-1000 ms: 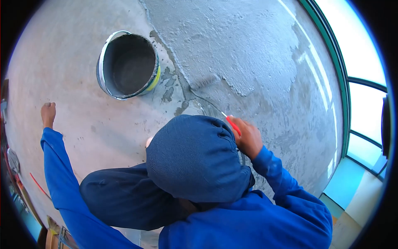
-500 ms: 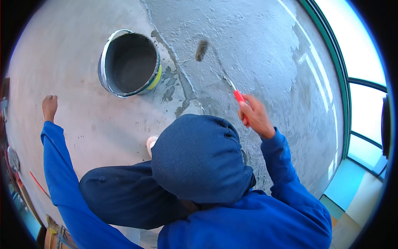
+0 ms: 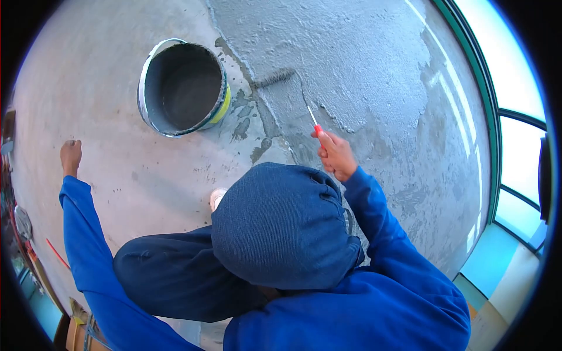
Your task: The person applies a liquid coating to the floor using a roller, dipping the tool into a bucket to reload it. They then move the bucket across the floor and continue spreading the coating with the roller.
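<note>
My right hand [image 3: 336, 153] is wrapped round the red handle of a paint roller [image 3: 275, 78]. The roller's grey, coated sleeve lies at the left border of a wet grey coating [image 3: 351, 70] spread over the floor. Left of the roller stands a bucket [image 3: 184, 88] with a white handle, a yellow patch on its side and dark grey liquid inside. Out to the far left, my left hand [image 3: 71, 157] is closed in a fist, apart from the bucket, and nothing shows in it.
Pale concrete floor [image 3: 99, 76] stretches left of the coating, with dark wet spots [image 3: 240, 130] beside the bucket. A green-framed window [image 3: 480, 88] runs along the right. At the lower left lie a red stick [image 3: 58, 254] and several blurred items. A white shoe [image 3: 217, 198] shows below the bucket.
My right hand has moved left with the paint roller. Its sleeve has swung left and down from over the coating to the coating's left border. The left hand barely differs.
</note>
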{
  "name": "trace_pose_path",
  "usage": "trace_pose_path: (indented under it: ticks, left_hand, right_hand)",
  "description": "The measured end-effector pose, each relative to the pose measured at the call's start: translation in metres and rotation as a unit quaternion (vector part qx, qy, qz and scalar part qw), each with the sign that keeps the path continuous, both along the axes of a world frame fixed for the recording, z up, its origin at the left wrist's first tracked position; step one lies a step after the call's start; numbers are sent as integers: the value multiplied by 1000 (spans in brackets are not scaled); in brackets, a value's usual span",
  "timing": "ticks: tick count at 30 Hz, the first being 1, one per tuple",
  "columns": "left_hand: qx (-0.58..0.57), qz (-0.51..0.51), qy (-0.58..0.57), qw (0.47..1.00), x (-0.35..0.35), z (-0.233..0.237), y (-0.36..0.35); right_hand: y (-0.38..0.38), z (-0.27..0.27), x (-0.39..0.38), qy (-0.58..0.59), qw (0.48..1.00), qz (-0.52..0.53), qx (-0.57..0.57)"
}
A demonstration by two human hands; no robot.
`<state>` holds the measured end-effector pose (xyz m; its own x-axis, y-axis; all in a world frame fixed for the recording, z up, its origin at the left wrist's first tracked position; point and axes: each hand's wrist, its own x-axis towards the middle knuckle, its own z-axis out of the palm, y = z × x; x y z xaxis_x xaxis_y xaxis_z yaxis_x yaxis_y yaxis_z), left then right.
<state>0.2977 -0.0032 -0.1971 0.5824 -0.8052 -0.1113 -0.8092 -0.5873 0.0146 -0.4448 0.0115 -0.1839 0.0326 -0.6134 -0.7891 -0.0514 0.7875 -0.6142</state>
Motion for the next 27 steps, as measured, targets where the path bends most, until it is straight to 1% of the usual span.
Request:
trace_pose_path:
  ticks: [2,3,5,8,11,14,16,17,19,22,25,27]
  left_hand:
    - [-4,-4,-4,1000,1,1,-5]
    - [-3,1,3,1000,1,0,-4]
    - [4,4,7,1000,4,-5,0]
    - [16,-4,0,1000,14,-10,2]
    - [24,-1,3,1000,7,-9,-7]
    - [34,-3,5,999,0,-4,-13]
    - [21,-12,13,1000,-8,2,-15]
    - [7,-24,8,1000,-5,0,-13]
    - [-23,-48,-3,999,3,-2,-9]
    - [-19,-14,-12,1000,7,-1,-1]
    - [-9,26,2,1000,8,-1,7]
    - [11,9,-7,1000,21,-9,5]
  right_hand:
    - [-2,-7,1,20,1000,5,-11]
    - [6,-10,-5,49,998,23,-21]
    - [41,-11,-34,107,992,60,-41]
    - [86,-10,-64,231,951,126,-163]
    - [83,5,-48,289,922,142,-217]
    - [47,-27,-32,317,898,166,-255]
    - [7,-45,-13,299,899,161,-278]
    - [-10,-46,-4,261,928,133,-230]
    - [-38,-28,10,181,971,75,-133]
    - [-48,3,-14,49,998,46,-12]
    - [-42,1,-49,89,994,61,-9]
    - [-30,-2,-72,116,991,67,-7]
